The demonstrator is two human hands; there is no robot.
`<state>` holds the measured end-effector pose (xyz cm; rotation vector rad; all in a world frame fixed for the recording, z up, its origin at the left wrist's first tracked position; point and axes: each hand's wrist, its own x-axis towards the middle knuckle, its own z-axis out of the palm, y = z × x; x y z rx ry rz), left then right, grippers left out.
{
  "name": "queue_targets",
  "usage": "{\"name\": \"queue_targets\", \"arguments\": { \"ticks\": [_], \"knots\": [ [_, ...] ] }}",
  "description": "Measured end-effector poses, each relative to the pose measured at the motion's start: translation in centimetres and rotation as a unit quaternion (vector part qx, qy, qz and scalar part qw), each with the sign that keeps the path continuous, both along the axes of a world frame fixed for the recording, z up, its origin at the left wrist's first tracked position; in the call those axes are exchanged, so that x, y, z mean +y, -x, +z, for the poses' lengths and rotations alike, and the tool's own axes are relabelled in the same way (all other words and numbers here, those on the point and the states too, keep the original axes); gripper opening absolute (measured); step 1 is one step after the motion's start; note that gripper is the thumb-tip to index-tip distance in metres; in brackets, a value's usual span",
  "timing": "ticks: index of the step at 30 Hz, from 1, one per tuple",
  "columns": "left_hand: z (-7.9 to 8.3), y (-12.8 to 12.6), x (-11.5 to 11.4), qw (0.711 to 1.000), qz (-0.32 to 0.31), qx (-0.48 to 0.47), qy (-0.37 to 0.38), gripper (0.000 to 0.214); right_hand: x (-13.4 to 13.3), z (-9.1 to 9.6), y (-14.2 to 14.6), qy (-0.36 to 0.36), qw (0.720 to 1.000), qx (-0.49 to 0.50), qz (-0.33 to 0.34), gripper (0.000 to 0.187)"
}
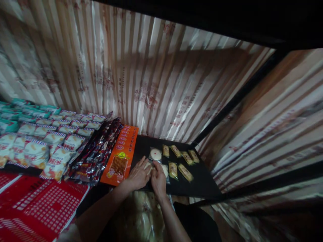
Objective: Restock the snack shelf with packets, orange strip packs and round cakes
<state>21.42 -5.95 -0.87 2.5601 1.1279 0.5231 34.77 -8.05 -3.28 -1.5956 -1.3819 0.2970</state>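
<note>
My left hand (pixel 138 175) and my right hand (pixel 158 178) lie close together on a black shelf (pixel 202 183), fingers curled over a clear-wrapped round white cake (pixel 165 170) that they mostly hide. Another round white cake in clear wrap (pixel 155 154) lies just behind my hands. Several small wrapped yellow-brown bars (pixel 185 172) sit in two rows to the right. A clear bag of pale cakes (pixel 141 215) hangs below my forearms.
An orange snack pack (pixel 122 156) lies left of my hands, then dark red packs (pixel 97 151) and rows of white and teal snack bags (pixel 45 144). Red perforated crates (pixel 37 208) sit at the lower left. Striped patterned walls close in the back and right.
</note>
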Motion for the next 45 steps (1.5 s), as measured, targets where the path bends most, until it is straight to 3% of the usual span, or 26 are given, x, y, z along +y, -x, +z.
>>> {"name": "queue_targets", "arguments": {
  "ticks": [4, 9, 17, 24, 27, 31, 36, 45],
  "knots": [
    [-1.4, -0.7, -1.7, 0.998, -0.004, 0.045, 0.046, 0.054, -1.1, -0.3, 0.0, 0.016, 1.000, -0.001, 0.017, 0.038],
    [-2.3, -0.7, -3.3, 0.996, 0.010, 0.084, 0.025, 0.065, -2.3, -0.5, 0.5, 0.038, 0.998, 0.025, 0.037, 0.039],
    [-1.6, -1.5, -6.0, 0.989, 0.084, 0.118, -0.038, 0.039, -4.4, -0.2, 0.0, 0.063, 0.995, 0.047, 0.064, 0.040],
    [-2.0, -0.6, -8.2, 0.990, 0.058, 0.108, -0.069, 0.041, -6.8, 0.0, -0.8, 0.067, 0.990, 0.072, 0.100, 0.037],
    [-1.5, 0.0, -8.9, 0.991, 0.043, 0.109, -0.066, 0.042, -7.9, 0.6, -1.0, 0.067, 0.987, 0.090, 0.115, 0.037],
    [0.5, 0.7, -9.4, 0.995, 0.030, 0.079, -0.056, 0.033, -9.2, 1.9, -1.3, 0.092, 0.980, 0.120, 0.127, 0.034],
    [2.6, 1.2, -9.1, 0.998, 0.029, 0.029, -0.038, 0.028, -9.8, 2.9, -1.7, 0.137, 0.955, 0.226, 0.136, 0.040],
    [2.9, 1.6, -7.5, 0.996, 0.049, -0.048, 0.059, 0.033, -9.2, 3.2, -1.3, 0.126, 0.932, 0.292, 0.176, 0.042]
  ]
}}
